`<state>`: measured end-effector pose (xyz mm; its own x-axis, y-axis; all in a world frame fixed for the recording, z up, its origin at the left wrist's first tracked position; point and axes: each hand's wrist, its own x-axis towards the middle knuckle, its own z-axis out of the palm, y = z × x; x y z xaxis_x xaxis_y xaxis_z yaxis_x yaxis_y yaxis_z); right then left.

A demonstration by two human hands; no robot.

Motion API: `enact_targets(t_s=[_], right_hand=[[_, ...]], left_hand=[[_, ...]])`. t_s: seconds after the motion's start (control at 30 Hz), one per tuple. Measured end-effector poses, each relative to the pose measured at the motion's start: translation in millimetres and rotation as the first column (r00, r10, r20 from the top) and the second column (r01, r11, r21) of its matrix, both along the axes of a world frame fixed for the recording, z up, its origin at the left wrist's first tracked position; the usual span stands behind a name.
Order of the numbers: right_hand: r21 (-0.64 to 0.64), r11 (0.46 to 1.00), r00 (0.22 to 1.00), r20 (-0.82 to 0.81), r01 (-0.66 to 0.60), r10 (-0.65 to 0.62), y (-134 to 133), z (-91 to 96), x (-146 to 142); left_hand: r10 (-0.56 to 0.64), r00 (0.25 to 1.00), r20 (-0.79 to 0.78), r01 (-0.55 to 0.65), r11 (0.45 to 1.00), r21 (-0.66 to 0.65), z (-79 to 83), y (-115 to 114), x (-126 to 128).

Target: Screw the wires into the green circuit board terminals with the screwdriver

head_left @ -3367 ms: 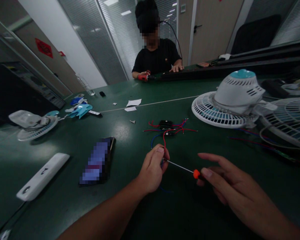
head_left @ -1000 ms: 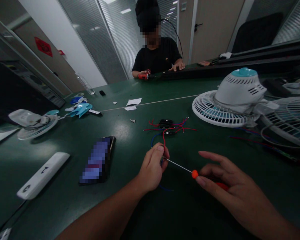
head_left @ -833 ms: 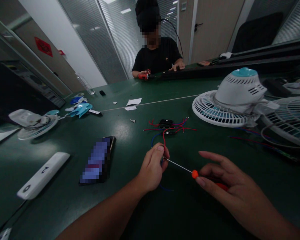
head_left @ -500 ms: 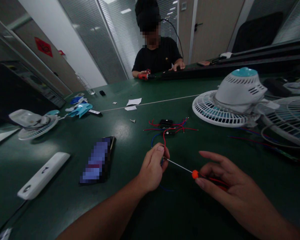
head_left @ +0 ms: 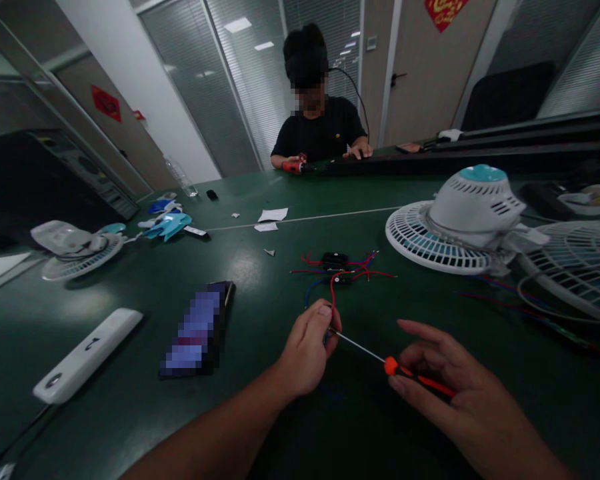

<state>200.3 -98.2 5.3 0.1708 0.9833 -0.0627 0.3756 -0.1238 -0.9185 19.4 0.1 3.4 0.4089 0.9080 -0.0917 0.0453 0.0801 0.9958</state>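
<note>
My left hand (head_left: 310, 347) is closed around a small part with wires, mostly hidden by the fingers. A red wire (head_left: 333, 293) and a blue wire (head_left: 311, 291) come out above the fingers. My right hand (head_left: 445, 380) grips a screwdriver (head_left: 391, 365) with an orange-red and black handle, its index finger raised off it. The thin metal shaft runs left, and its tip meets the part at my left fingers; the exact contact is hidden. Just beyond, small black modules (head_left: 335, 261) with red and blue wires lie on the green table (head_left: 260, 413).
A phone (head_left: 200, 330) and a white power strip (head_left: 87, 353) lie at left. White fan parts stand on the right (head_left: 473, 213) and far left (head_left: 77, 247). Paper scraps (head_left: 273, 215) lie mid-table. Across the table, a person (head_left: 320, 127) holds a red tool (head_left: 293, 167).
The camera has tilted up slightly, so the table and hands sit lower in view. The screwdriver's handle looks slightly turned in my right fingers; my left hand keeps its hold.
</note>
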Motion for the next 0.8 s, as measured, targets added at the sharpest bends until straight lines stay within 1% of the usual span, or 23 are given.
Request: enact_targets(t_s=[0.17,0.3,0.43,0.6,0.67,0.8], right_hand=[[0.013,1.000,1.000,-0.005,-0.019,0.020,3.1,-2.9,2.3],[0.006,0.999,0.998,0.035,-0.044,0.043,3.0,-7.3,5.6],[0.004,0.999,0.999,0.035,-0.033,0.033,3.7,-5.6,4.0],[-0.007,1.000,0.999,-0.034,0.017,-0.017,5.9,0.0,0.0],[-0.046,0.999,0.999,-0.036,-0.011,0.009,6.3,2.8,0.9],[-0.163,0.975,0.989,-0.039,-0.148,0.143,6.3,7.7,5.1]], left_hand=[[-0.034,0.999,-0.017,0.034,0.999,0.022,1.6,-0.3,-0.8],[-0.019,0.999,-0.042,0.020,0.999,0.033,-0.2,0.3,-1.0],[-0.027,0.999,-0.029,0.028,0.999,0.039,-2.3,0.5,-1.5],[-0.057,0.997,-0.042,0.060,0.996,0.061,-2.1,-0.3,-2.4],[-0.060,0.997,-0.043,0.063,0.996,0.070,-2.1,-0.6,-2.4],[-0.053,0.997,-0.050,0.058,0.995,0.085,-3.1,-1.0,-2.3]])
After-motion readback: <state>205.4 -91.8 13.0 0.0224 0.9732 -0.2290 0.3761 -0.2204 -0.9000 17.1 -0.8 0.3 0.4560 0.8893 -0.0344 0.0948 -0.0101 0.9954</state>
